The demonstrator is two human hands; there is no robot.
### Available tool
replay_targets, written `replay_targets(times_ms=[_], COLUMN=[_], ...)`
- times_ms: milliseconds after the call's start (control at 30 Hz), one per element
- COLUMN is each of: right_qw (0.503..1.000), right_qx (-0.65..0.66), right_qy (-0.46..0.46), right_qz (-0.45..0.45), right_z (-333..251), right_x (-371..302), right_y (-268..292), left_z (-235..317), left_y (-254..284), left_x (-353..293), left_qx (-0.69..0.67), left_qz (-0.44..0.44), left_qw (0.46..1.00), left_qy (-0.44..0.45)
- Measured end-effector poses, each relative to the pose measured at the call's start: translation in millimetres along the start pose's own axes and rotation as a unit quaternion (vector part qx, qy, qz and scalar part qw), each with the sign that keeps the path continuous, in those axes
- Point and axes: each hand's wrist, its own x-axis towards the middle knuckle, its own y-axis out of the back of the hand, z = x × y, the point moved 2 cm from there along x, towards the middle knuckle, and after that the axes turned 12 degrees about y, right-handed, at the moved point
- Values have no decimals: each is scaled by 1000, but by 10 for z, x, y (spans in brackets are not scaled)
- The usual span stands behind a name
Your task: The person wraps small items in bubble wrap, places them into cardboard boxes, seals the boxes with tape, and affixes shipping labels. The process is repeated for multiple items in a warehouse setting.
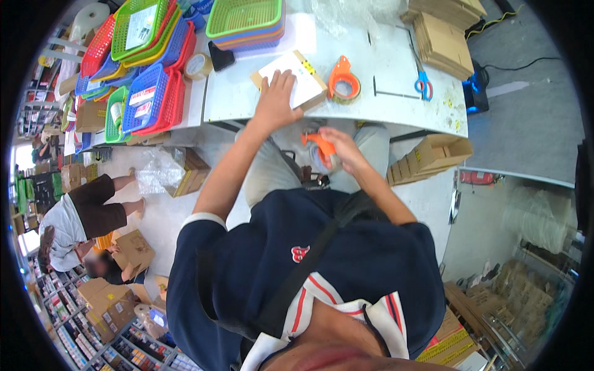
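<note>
A small cardboard box (315,93) with a white label on top and a strip of yellow printed tape lies at the table's near edge. My left hand (277,99) rests flat on its label, fingers stretched out. In my right hand (343,148) is an orange tape dispenser (322,148), held over my lap just below the table edge, with the fingers wrapped round its handle. A second orange tape dispenser (344,80) stands on the table to the right of the box.
Blue-handled scissors (424,85) lie farther right, near stacked flat cardboard (439,46). A black phone (221,57), a tape roll (198,66) and coloured plastic baskets (244,18) stand on the left. Open boxes (433,157) sit beside my right leg. Two people are on the left.
</note>
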Motion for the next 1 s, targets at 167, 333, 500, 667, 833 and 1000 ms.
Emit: replay_targets(times_ms=[167,333,500,667,833,1000], right_qw=[998,988,773,564,850,932], right_qx=[28,-10,-563,-738,-461,-354], right_qy=[48,129,200,298,249,73], right_qz=[2,85,213,223,56,-26], right_z=[-380,-788,-1022,-1135,-877,-258], right_x=[-406,-427,-18,311,333,430], right_y=[314,870,1154,1133,397,-352], left_z=[193,355,-209,-712,-1210,-999], left_y=[-213,-5,-32,-72,-343,-293], left_x=[-63,153,652,487,133,-222], left_qx=[44,15,-92,-173,-432,-597], left_qz=[45,-6,5,6,-54,-93], left_qw=[997,995,985,964,866,743], left_qy=[47,97,143,202,244,289])
